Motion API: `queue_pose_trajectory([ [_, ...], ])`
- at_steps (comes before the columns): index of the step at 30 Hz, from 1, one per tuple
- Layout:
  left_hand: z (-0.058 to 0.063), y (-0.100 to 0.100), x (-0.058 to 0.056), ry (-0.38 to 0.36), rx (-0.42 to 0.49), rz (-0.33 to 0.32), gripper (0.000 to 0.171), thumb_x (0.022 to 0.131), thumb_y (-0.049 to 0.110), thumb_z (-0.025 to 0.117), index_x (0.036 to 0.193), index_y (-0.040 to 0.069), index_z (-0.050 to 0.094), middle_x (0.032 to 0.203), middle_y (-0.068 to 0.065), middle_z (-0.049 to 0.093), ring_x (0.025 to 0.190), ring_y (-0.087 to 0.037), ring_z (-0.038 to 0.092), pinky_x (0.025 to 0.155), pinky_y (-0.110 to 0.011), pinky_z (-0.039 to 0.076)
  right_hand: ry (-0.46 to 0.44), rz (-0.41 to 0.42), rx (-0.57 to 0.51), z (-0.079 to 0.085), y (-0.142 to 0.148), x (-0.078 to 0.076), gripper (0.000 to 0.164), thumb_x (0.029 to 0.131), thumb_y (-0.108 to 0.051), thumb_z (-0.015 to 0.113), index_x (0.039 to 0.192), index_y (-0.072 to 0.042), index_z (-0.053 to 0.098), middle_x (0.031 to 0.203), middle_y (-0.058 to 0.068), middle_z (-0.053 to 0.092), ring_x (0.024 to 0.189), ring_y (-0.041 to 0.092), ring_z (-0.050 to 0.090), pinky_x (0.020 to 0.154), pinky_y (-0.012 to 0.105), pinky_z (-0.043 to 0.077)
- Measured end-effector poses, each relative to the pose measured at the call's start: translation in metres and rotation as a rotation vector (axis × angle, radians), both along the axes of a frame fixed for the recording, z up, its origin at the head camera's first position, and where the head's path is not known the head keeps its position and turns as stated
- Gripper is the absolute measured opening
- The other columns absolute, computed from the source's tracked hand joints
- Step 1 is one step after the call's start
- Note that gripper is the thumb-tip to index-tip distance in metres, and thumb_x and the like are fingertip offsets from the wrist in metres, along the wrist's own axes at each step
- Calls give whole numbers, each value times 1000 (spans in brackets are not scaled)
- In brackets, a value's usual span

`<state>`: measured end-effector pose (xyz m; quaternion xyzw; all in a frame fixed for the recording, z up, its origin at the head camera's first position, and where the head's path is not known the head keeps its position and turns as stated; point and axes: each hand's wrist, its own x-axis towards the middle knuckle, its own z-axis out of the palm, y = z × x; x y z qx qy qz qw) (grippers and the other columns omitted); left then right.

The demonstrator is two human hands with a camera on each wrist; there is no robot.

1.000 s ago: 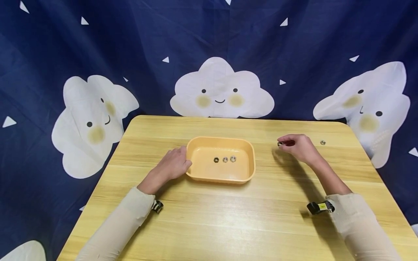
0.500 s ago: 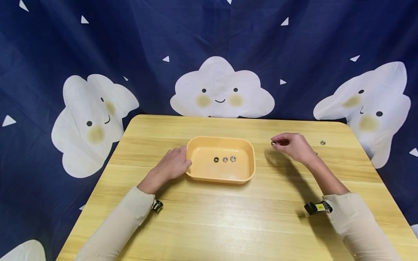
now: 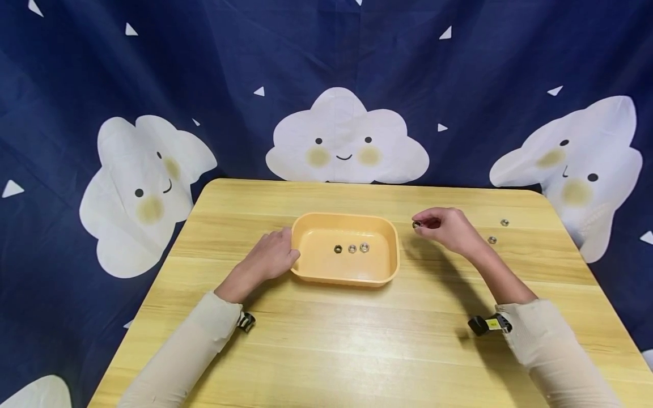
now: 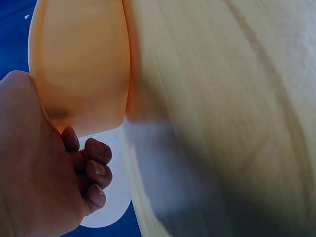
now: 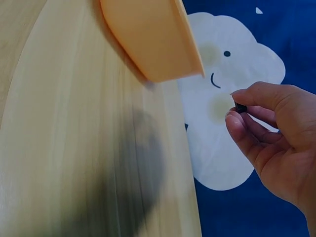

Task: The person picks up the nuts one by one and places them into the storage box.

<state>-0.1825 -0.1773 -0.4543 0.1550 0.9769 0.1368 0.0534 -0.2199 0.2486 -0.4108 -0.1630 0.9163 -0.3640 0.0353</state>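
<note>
A shallow yellow-orange plastic tray (image 3: 316, 272) stands on the table, with a dark nut (image 3: 338, 249) and two silver nuts (image 3: 364, 247) in a row on its floor. My left hand (image 3: 270, 255) grips the tray's left rim; in the left wrist view its fingers (image 4: 98, 168) curl at the tray's end. Above the table, right of the tray, my right hand (image 3: 448, 229) pinches a small nut (image 3: 416, 224) between thumb and fingertips. That nut looks dark in the right wrist view, and the fingertips partly cover it.
Two more nuts lie on the table to the right, one silver nut (image 3: 504, 222) farther back and another silver nut (image 3: 492, 240) nearer. Behind the wooden table (image 3: 357, 345) hangs a dark blue curtain (image 3: 234, 51) printed with clouds.
My right hand has moved left toward the tray with the pinched nut, uncovering the nearer loose nut on the table. The left hand and the tray have stayed put.
</note>
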Motion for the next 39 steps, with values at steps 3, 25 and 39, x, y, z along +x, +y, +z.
queue_pose_trajectory([
  [3, 0, 0, 0, -1, -1, -2, 25, 95, 27, 51, 103, 3, 50, 80, -6, 54, 73, -25, 51, 76, -40, 42, 7, 5, -8, 1, -4, 0, 26, 92, -18, 76, 113, -3, 77, 104, 15, 79, 85, 6, 67, 74, 14, 53],
  [25, -1, -2, -1, -18, 6, 10, 23, 95, 27, 51, 101, 4, 49, 80, -7, 54, 74, -25, 51, 76, -40, 41, 8, 91, -84, 4, -44, 1, 18, 86, -9, 80, 104, -5, 79, 94, 10, 79, 79, 5, 67, 72, 17, 55],
  [39, 0, 0, -1, -20, 9, 5, 20, 94, 26, 51, 96, 6, 50, 79, -6, 53, 72, -25, 51, 73, -38, 40, 3, 191, -81, -2, -69, 0, 19, 85, -8, 82, 103, -2, 78, 91, 9, 79, 80, 13, 70, 72, 19, 56],
])
